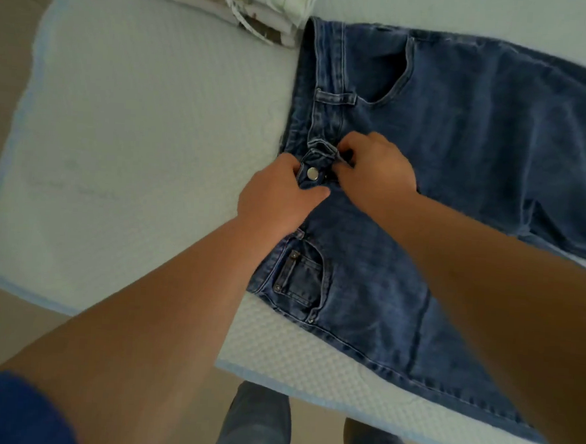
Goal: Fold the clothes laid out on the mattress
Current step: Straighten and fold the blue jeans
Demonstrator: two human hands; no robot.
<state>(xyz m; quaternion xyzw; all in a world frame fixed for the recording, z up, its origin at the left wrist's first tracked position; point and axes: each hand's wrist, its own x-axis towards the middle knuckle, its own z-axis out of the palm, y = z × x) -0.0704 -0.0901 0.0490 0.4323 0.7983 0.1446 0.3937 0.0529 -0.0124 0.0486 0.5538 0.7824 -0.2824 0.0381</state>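
Observation:
A pair of blue jeans (461,136) lies front-up on the white mattress (136,126), waistband toward the left and legs running off to the right. My left hand (276,193) grips the waistband just beside the metal button (312,173), thumb laid across the denim below it. My right hand (377,168) pinches the fly flap at the buttonhole side, fingers curled over the fabric. Both hands meet at the waistband's middle.
A stack of folded pale clothes (263,7) sits at the mattress's far edge, just left of the jeans' waistband. Bare mattress spreads to the left. The near mattress edge (275,378) is in front of my legs, with floor beyond the left edge.

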